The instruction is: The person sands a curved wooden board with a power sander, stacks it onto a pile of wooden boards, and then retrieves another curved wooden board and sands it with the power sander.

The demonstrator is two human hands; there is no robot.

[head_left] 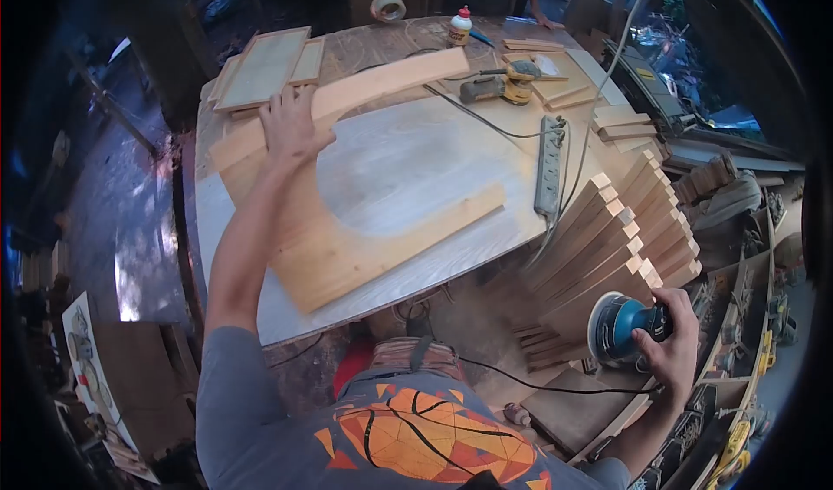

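A pale U-shaped wooden board (pixel 304 230) lies on a flat grey-white sheet (pixel 399 160) on the worktable, its cut-out facing right. My left hand (pixel 292 127) grips its far arm, fingers over the far edge and thumb on the top face. Off the table's right side, my right hand (pixel 672 338) is wrapped round a teal orbital sander (pixel 618 325). The sander is tilted up, its round pale pad facing left, apart from the board. A black cord (pixel 555 389) runs from it past my shirt.
Stacked wooden strips (pixel 599 238) stand right of the table. On it are a power strip (pixel 548 173), a yellow sander (pixel 512 86), a glue bottle (pixel 460 26) and framed panels (pixel 269 65). Across the table, another person's hand holds a tape roll (pixel 388 8).
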